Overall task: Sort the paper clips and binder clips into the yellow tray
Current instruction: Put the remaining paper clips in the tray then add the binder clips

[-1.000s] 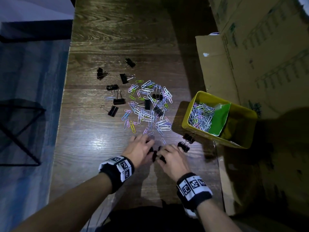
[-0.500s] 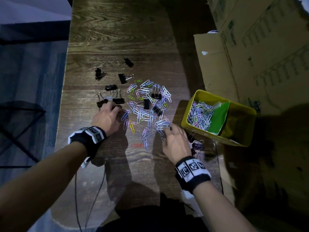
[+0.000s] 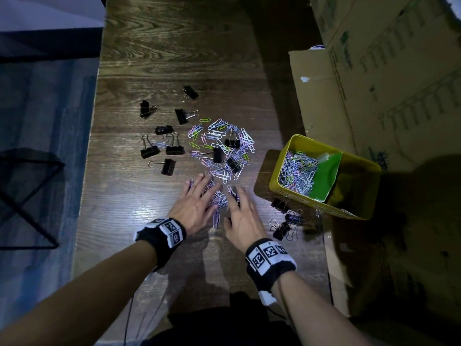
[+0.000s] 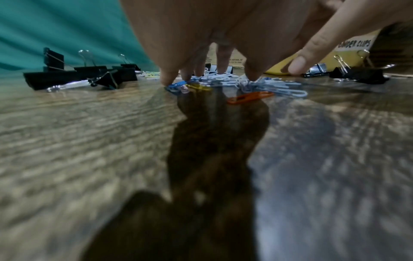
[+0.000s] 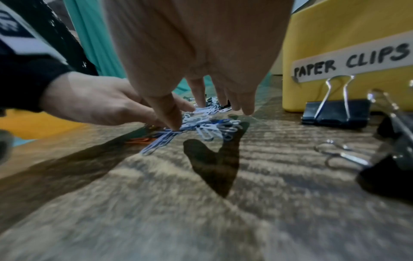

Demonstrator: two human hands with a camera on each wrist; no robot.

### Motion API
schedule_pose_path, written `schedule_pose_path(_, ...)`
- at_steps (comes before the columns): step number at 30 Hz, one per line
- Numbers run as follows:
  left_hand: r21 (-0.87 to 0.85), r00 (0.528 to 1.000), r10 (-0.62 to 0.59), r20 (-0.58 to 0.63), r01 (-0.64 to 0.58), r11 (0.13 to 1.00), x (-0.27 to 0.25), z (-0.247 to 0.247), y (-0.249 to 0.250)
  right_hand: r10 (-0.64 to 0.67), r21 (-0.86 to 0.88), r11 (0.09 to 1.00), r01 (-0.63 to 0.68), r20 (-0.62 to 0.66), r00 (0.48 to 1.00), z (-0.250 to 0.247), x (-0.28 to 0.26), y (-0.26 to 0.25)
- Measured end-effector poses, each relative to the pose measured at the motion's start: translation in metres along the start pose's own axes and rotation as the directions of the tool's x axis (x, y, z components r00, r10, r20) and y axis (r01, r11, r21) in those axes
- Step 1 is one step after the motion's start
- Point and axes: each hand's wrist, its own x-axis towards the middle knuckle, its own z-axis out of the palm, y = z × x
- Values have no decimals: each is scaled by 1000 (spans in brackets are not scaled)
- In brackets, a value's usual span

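Hands, two, left hand [image 3: 194,205] and right hand [image 3: 243,218], flat-fingered on paper clips [image 3: 217,199]; three binder clips [image 3: 287,219] beside.

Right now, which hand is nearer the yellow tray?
Right. The right hand lies just left of the yellow tray, fingers on the gathered paper clips. The left hand sits farther left, across that small pile.

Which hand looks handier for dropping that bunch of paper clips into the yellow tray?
Probably the right hand: it rests on the gathered paper clips on the side nearer the yellow tray; the left hand would reach across.
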Motion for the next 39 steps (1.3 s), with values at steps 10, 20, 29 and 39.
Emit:
schedule_pose_path(10,61,993,13,120,-20,998,33,-17,0,-91,-123,988,94,33,995,-7,8,3)
schedule_pose_path(20,83,997,72,-16,-70,994,14,-14,2,-202,-22,979,202,9,979,-1,-6,5)
schedule_pose_path(29,153,986,-13,163,-12,988,52,-41,0,-132,-174,972,157,149,980,-19,30,1)
schedule_pose_path(39,2,996,91,-4,-91,996,-11,-2,-21,-147,-26,988,150,100,984,-6,-17,18)
